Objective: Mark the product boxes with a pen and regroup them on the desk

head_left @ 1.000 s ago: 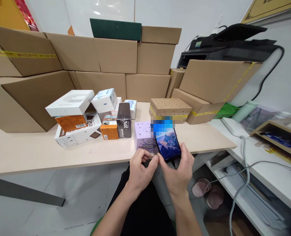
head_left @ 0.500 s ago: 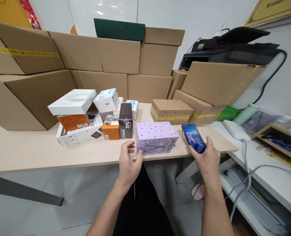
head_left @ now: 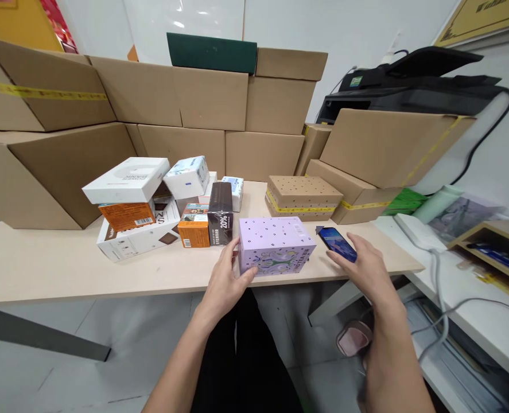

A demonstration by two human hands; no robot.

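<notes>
A lilac patterned box [head_left: 275, 244] stands near the front edge of the pale wooden table [head_left: 65, 267]. My left hand [head_left: 225, 282] rests against the box's left front corner, fingers spread. To the right of the box a phone [head_left: 337, 242] with a lit blue screen lies flat on the table. My right hand [head_left: 361, 264] hovers over the phone's near end with fingers stretched out, touching or almost touching it.
A cluster of small product boxes [head_left: 151, 206] sits left of centre. Large cardboard cartons [head_left: 211, 103] line the back. A dotted flat carton [head_left: 302, 196] lies behind the lilac box. A black printer [head_left: 409, 80] and a side shelf with cables [head_left: 447, 252] are at the right.
The phone went from both hands at my lap to the table right of the lilac box. My right hand has loosened from it. My left hand moved up to the box's corner.
</notes>
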